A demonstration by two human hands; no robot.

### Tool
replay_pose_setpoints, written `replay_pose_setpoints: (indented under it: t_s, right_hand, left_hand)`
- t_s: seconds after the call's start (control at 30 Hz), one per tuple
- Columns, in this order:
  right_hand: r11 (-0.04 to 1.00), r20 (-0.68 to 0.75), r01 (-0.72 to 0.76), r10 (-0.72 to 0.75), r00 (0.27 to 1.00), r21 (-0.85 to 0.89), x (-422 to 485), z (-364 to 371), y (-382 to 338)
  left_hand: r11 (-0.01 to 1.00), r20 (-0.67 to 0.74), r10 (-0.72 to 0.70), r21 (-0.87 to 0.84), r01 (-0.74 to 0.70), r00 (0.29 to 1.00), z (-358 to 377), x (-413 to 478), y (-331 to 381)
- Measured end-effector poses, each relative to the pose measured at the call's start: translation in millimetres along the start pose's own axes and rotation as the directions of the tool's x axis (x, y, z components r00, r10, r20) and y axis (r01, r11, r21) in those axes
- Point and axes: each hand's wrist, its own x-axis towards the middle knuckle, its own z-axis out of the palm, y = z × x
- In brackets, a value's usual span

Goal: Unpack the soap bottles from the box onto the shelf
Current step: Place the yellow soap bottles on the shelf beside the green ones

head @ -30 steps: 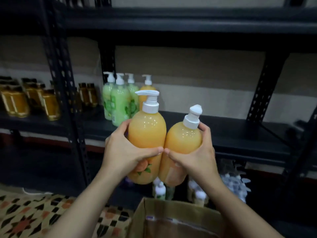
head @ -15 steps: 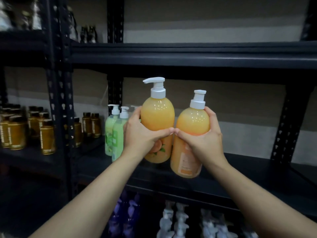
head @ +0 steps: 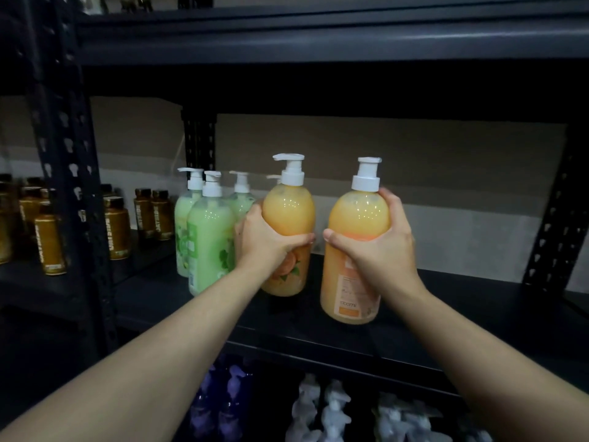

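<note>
I hold two orange soap bottles with white pump heads over the dark shelf board (head: 462, 301). My left hand (head: 266, 242) grips the left orange bottle (head: 288, 215) round its middle; its base sits at or just above the board, beside the green bottles. My right hand (head: 379, 247) grips the right orange bottle (head: 358, 215), nearer the shelf's front, its printed back label turned to me. Behind the left bottle a further white pump peeks out. The box is out of view.
Three green pump bottles (head: 210, 231) stand at the shelf's left end. Amber bottles (head: 116, 228) fill the neighbouring bay past a black perforated upright (head: 68, 173). Another upright (head: 556, 224) bounds the right. Purple and white pump bottles (head: 331, 409) sit on the shelf below.
Both hands have carried the bottles up from the box and forward to the shelf. The two bottles, earlier touching, are now apart and lower toward the board.
</note>
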Motion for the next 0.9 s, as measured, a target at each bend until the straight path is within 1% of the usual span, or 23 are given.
replay_pose_setpoints:
  t_s: [0.33, 0.53, 0.67, 0.73, 0.9]
  right_hand:
    - [1.000, -0.011, -0.021, 0.021, 1.000, -0.022, -1.6, -13.0, 5.4]
    - [0.999, -0.013, -0.033, 0.033, 0.999, -0.023, -3.2, -18.6, 7.4]
    - [0.998, -0.028, -0.047, 0.046, 0.999, -0.030, -8.5, -21.2, 9.5]
    - [0.998, -0.028, -0.057, 0.056, 0.998, -0.027, -10.7, -21.6, 10.5]
    - [0.997, -0.039, -0.065, 0.064, 0.997, -0.033, -14.6, -21.9, 10.4]
  left_hand:
    - [0.995, 0.028, -0.095, 0.025, 0.094, 0.995, 18.6, -10.8, -16.3]
    - [0.995, 0.052, -0.094, 0.037, 0.092, 0.994, 24.6, -12.7, -28.0]
    - [0.989, 0.046, -0.141, 0.041, 0.139, 0.989, 32.5, -26.6, -37.9]
    - [0.989, 0.035, -0.147, 0.035, 0.145, 0.989, 35.0, -29.1, -40.0]
    - [0.987, 0.059, -0.160, 0.030, 0.158, 0.985, 34.5, -27.5, -42.0]
